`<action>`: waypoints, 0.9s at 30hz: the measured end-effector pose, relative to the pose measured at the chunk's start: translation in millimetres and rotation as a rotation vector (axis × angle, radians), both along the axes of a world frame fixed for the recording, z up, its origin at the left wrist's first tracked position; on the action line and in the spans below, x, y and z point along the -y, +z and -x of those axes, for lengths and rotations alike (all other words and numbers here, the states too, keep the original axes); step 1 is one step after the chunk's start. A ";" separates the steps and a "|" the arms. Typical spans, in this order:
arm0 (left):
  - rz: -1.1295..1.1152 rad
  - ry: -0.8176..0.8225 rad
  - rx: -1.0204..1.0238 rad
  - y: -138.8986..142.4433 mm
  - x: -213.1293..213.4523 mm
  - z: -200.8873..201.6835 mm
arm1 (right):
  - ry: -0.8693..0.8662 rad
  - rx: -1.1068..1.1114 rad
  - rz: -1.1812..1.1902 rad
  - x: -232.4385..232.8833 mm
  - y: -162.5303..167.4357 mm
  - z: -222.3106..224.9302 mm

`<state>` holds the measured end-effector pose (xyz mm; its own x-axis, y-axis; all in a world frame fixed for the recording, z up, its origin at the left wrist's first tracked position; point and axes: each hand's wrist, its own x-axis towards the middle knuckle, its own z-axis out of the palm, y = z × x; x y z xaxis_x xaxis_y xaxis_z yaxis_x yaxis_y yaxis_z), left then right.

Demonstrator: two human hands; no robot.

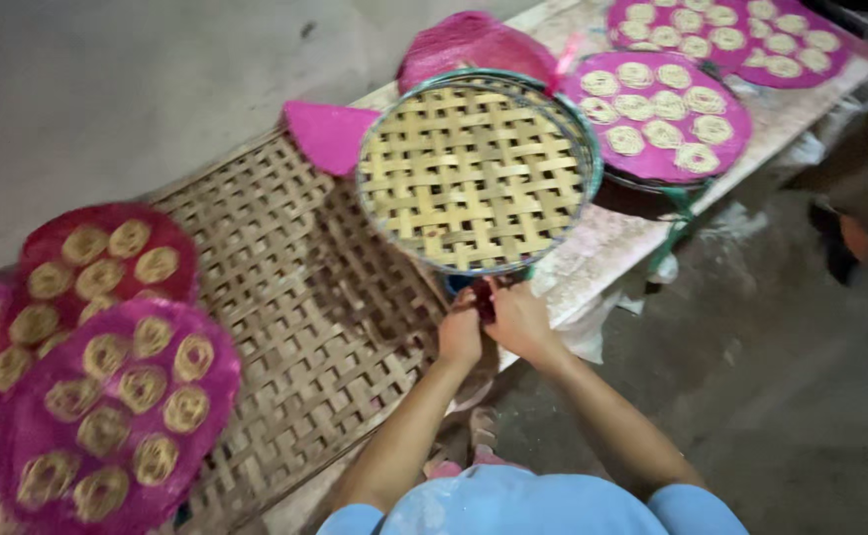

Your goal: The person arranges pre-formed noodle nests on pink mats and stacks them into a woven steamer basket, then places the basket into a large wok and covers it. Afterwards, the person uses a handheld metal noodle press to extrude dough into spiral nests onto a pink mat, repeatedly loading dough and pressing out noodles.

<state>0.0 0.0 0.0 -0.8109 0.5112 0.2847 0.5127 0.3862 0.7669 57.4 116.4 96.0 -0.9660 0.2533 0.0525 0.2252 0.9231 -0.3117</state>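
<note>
Dim, flat light with a warm cast; no strong shadows and no glare. Motion blur softens the whole view, worst at the right edge and over the pink mats [107,396] at lower left. The round tray [474,173] is sharpest. The floor [781,396] reads dark and grainy

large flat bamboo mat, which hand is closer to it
Left. The left hand sits right at the near right edge of the large flat bamboo mat, while the right hand is farther right, below the round woven tray, beside the left hand.
</note>
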 end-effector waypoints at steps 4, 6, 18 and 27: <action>0.042 0.048 0.102 13.0 1.3 -0.8 | -0.028 -0.206 0.092 -9.1 -9.1 -5.5; 0.074 0.089 0.159 19.0 0.7 -5.2 | -0.074 -0.253 0.238 -19.6 -14.7 -13.4; -0.133 0.367 -0.283 51.3 -23.9 -77.4 | -0.183 -0.579 0.635 -331.9 0.9 -44.9; -0.225 0.344 -0.104 82.0 -218.2 -108.6 | 0.137 -0.227 0.396 -437.9 49.5 35.2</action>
<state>108.6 218.2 82.0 -0.8846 0.1316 0.4475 0.4621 0.3771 0.8026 22.2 554.4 145.5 -0.9672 0.1672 0.1914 -0.0053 0.7398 -0.6728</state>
